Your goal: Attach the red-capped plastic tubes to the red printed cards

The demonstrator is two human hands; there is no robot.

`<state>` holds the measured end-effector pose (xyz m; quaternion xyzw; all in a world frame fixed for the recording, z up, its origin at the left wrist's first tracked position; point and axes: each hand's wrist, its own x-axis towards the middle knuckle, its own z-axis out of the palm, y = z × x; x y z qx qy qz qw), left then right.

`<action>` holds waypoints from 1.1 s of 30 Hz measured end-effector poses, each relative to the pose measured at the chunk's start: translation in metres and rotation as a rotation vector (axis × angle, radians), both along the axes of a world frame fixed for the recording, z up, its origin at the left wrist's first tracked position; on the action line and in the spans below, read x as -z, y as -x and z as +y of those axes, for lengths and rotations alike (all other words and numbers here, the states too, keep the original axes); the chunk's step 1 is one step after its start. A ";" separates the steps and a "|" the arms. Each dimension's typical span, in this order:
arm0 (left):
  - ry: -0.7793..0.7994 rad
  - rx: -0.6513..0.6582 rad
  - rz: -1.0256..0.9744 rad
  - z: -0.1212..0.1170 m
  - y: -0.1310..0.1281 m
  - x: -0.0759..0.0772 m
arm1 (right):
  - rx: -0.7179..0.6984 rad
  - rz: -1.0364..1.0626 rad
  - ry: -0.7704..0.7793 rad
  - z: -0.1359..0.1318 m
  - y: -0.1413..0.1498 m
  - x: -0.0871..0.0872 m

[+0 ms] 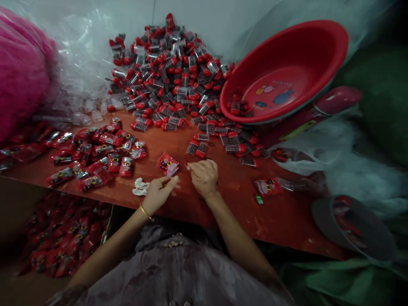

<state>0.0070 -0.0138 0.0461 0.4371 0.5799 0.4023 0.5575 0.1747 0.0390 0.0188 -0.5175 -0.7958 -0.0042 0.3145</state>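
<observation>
My left hand point(161, 191), with a gold bracelet point(146, 212) at its wrist, is just below a small red printed packet point(167, 163) lying on the table. Its fingers are loosely apart and partly blurred, with nothing visible in them. My right hand point(205, 176) is closed in a pinch right of that packet; whatever is between its fingertips is too small to make out. Above the right hand lie a few clear tubes with red caps and dark contents point(201, 148). A crumpled white bit point(140, 186) sits beside my left hand.
A big heap of red-capped tubes point(178, 76) rises at the back. Filled red packets point(95, 157) are piled at left, clear empty tubes point(92, 106) behind them. A red basin point(287, 72) leans at right above a grey bowl point(353, 229). More packets point(66, 238) are below the table edge.
</observation>
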 end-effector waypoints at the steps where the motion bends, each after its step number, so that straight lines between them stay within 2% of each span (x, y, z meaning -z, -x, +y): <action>1: 0.113 0.002 -0.119 0.003 -0.007 -0.001 | -0.015 0.003 -0.023 -0.007 -0.004 -0.004; 3: 0.277 -0.010 -0.295 0.009 -0.019 -0.004 | -0.058 -0.023 -0.077 -0.020 -0.011 -0.011; 5: 0.311 -0.013 -0.345 0.013 -0.028 -0.005 | -0.095 -0.076 -0.151 -0.029 -0.015 -0.015; 10: 0.048 -0.038 -0.214 0.019 -0.034 0.009 | -0.145 -0.129 -0.316 -0.034 -0.016 -0.010; 13: -0.014 -0.059 -0.179 0.023 -0.031 0.020 | -0.201 -0.119 -0.332 -0.032 -0.015 -0.005; 17: 0.077 -0.147 -0.236 0.030 -0.025 0.020 | -0.294 -0.107 -0.233 -0.022 -0.021 -0.004; 18: 0.090 -0.174 -0.257 0.032 -0.024 0.017 | -0.273 -0.086 -0.202 -0.016 -0.024 -0.004; 20: 0.068 -0.206 -0.291 0.034 -0.023 0.012 | -0.131 -0.052 -0.130 0.003 -0.031 -0.004; 22: 0.010 -0.187 -0.296 0.036 -0.022 0.006 | 0.045 -0.074 -0.040 0.029 -0.036 -0.003; 23: -0.012 -0.166 -0.287 0.036 -0.023 0.004 | 0.084 -0.108 0.004 0.043 -0.038 -0.002; 25: -0.042 -0.130 -0.246 0.035 -0.023 0.000 | 0.065 -0.171 0.092 0.065 -0.040 0.000; 27: -0.056 -0.119 -0.218 0.033 -0.023 -0.001 | 0.019 -0.185 0.157 0.076 -0.043 0.004; 30: -0.060 -0.143 -0.226 0.029 -0.024 0.003 | -0.049 -0.128 0.223 0.068 -0.052 0.010; 33: -0.072 -0.157 -0.197 0.025 -0.028 0.012 | -0.101 -0.019 0.282 0.039 -0.066 0.009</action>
